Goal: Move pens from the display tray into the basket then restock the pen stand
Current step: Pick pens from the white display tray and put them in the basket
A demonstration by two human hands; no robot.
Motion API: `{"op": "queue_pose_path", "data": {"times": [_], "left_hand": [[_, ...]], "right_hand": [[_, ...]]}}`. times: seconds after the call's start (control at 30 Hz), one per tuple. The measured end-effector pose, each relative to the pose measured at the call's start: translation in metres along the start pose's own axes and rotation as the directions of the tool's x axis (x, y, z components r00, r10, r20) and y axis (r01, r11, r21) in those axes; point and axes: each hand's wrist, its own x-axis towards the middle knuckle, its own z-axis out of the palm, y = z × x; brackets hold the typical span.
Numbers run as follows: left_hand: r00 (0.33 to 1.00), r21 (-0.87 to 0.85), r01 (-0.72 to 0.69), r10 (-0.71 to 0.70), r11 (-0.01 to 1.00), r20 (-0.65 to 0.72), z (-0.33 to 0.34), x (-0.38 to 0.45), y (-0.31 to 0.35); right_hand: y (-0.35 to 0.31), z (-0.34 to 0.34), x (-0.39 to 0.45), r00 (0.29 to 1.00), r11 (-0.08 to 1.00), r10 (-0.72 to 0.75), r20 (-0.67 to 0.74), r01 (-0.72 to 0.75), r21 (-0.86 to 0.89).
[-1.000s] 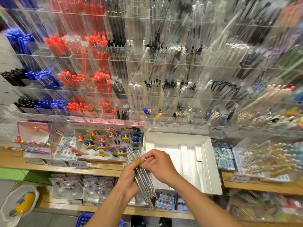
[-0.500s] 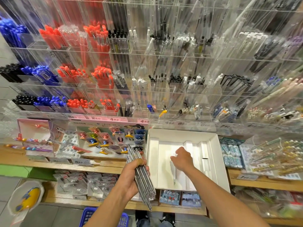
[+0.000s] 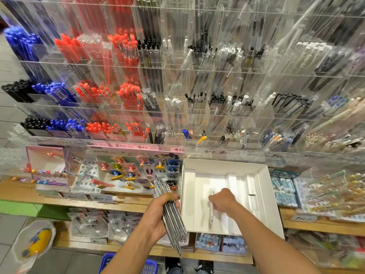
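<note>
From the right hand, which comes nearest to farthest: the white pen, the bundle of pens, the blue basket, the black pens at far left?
1. White pen, under the right hand.
2. Bundle of pens, left.
3. Blue basket, lower left.
4. Black pens, upper left.

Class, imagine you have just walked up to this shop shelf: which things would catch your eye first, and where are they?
The wall of clear pen racks fills the upper picture, with bright red pens left of centre. Below it, on the wooden shelf, lies a white tray where the right hand grasps a single white pen. Beside it, the left hand grips a bundle of pens.
</note>
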Motion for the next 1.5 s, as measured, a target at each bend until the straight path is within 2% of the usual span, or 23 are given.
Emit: {"op": "queue_pose_path", "data": {"times": [0.07,0.13,0.3,0.43,0.6,0.67,0.73,0.8,0.97,1.17,1.5], "left_hand": [[1.0,0.012,0.001,-0.001,1.0,0.001,-0.003,0.0,0.001],[1.0,0.027,0.0,0.0,1.0,-0.001,-0.005,-0.001,0.003],[0.998,0.047,-0.065,0.066,0.997,-0.025,-0.013,-0.013,0.008],[0.989,0.018,-0.121,0.122,0.992,-0.08,-0.023,-0.034,0.004],[0.966,-0.02,-0.2,0.194,0.98,-0.169,-0.041,-0.076,-0.014],[0.949,-0.05,-0.251,0.236,0.967,-0.212,-0.051,-0.097,-0.022],[0.925,-0.159,-0.327,0.281,0.932,-0.256,-0.063,-0.118,-0.03],[0.894,-0.23,-0.395,0.314,0.89,-0.318,-0.08,-0.137,-0.04],[0.789,-0.268,-0.524,0.343,0.808,-0.509,-0.128,-0.184,-0.076],[0.743,-0.376,-0.588,0.295,0.716,-0.602,-0.196,-0.237,-0.118],[0.689,-0.436,-0.625,0.195,0.648,-0.698,-0.318,-0.299,-0.184]], "right_hand": [[-0.003,-0.006,-0.009,0.991,0.977,0.036,0.129,-0.062,0.204],[-0.006,-0.011,-0.019,0.977,0.955,0.026,0.213,-0.087,0.282],[-0.019,-0.023,-0.05,0.955,0.903,-0.092,0.28,-0.038,0.427],[-0.04,-0.026,-0.074,0.931,0.894,-0.231,0.284,0.088,0.44],[-0.071,-0.011,-0.106,0.873,0.9,-0.36,0.33,0.231,0.37],[-0.082,0.001,-0.118,0.83,0.898,-0.393,0.397,0.253,0.36],[-0.09,0.017,-0.13,0.779,0.904,-0.407,0.477,0.27,0.331],[-0.095,0.038,-0.143,0.729,0.912,-0.406,0.55,0.289,0.291],[-0.092,0.106,-0.181,0.628,0.919,-0.38,0.679,0.337,0.202],[-0.075,0.196,-0.231,0.504,0.886,-0.3,0.81,0.462,0.04],[-0.024,0.339,-0.281,0.486,0.856,-0.114,0.866,0.491,-0.163]]}}
